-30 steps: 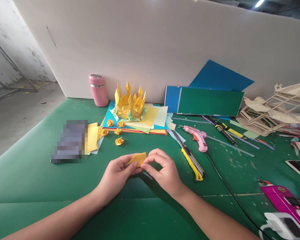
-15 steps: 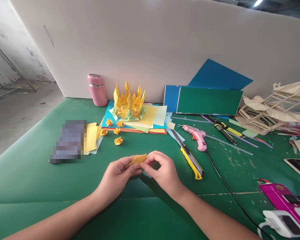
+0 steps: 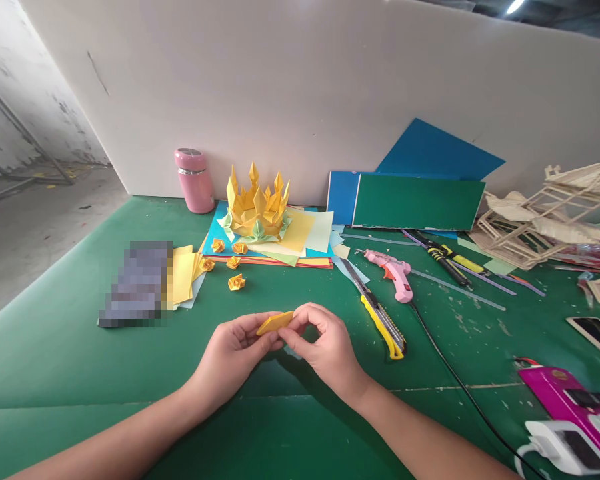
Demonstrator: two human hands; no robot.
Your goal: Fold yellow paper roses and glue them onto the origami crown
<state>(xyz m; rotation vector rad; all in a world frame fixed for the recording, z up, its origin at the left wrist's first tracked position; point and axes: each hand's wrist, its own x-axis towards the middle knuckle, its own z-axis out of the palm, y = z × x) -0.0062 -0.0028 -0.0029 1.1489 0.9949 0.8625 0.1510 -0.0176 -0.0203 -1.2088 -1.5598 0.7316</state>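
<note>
Between my two hands is a small piece of folded yellow paper (image 3: 275, 323), held above the green table. My left hand (image 3: 237, 343) pinches its left side between thumb and fingers. On its right side, my right hand (image 3: 327, 340) grips the edge with thumb and forefinger. Just beyond the hands lie several small yellow paper roses (image 3: 237, 283). Behind those, a yellow paper crown (image 3: 258, 210) with pale green pieces round its base stands on a stack of coloured paper (image 3: 323, 223).
Right of my hands lie a yellow utility knife (image 3: 383, 323) and a pink glue gun (image 3: 393, 270) with a black cord. A pink flask (image 3: 195, 181) stands at the back left. A magenta power strip (image 3: 563, 400) and a wooden stick model (image 3: 530, 227) are on the right.
The folded yellow paper has tilted slightly and now shows a flatter, narrower outline. Both hands stay in nearly the same place, still holding it.
</note>
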